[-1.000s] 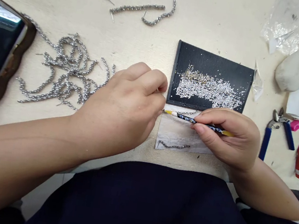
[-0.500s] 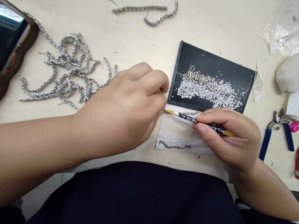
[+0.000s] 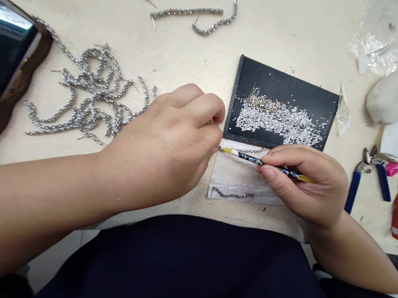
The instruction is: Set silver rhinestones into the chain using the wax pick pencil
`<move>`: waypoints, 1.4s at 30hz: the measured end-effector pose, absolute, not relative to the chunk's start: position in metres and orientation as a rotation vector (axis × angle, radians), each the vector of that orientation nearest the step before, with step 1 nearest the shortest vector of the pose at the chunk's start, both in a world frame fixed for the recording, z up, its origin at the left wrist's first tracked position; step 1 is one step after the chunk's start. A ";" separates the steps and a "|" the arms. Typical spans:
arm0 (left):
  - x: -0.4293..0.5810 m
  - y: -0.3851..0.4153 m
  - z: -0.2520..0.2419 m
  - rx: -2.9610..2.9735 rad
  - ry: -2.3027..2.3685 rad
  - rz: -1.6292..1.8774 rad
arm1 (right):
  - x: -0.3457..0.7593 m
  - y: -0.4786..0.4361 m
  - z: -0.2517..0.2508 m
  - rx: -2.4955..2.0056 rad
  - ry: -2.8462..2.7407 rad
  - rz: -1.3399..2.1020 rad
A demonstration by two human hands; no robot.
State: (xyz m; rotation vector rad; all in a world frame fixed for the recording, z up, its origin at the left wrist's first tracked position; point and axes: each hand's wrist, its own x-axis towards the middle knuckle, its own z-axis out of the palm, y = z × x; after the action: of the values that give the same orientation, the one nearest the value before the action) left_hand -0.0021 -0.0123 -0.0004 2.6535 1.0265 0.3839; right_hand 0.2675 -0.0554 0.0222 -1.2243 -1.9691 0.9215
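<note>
The right hand [image 3: 304, 185] pinches the patterned stick [image 3: 251, 159] between its fingers, at 3 o'clock from the left hand [image 3: 174, 143]; whose curled fingers' grip cannot be told. Caution: knuckles nudging the tray [image 3: 302, 87], 12 o'clock from the stick, could scatter beads [image 3: 261, 120] across the desk [image 3: 181, 59]. Floor [image 3: 56, 252]: 8 o'clock.

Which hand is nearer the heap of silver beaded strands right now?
Left. The left hand is just beside the right edge of the heap of silver beaded strands; the right hand is farther right, beyond the left, holding a slim patterned stick.
</note>
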 end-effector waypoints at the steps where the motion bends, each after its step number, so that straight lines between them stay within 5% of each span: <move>1: -0.002 -0.012 0.000 2.650 1.022 0.384 | 0.268 -0.056 0.022 -1.226 -1.963 0.920; 42: -0.001 -0.012 -0.001 2.520 1.069 0.336 | 0.287 -0.055 0.028 -1.279 -1.875 0.724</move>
State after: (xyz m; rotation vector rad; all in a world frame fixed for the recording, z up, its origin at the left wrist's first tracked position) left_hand -0.0009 -0.0119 -0.0006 2.5202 1.0691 0.3355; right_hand 0.2874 -0.0554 0.0284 -1.2792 -1.8748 0.7245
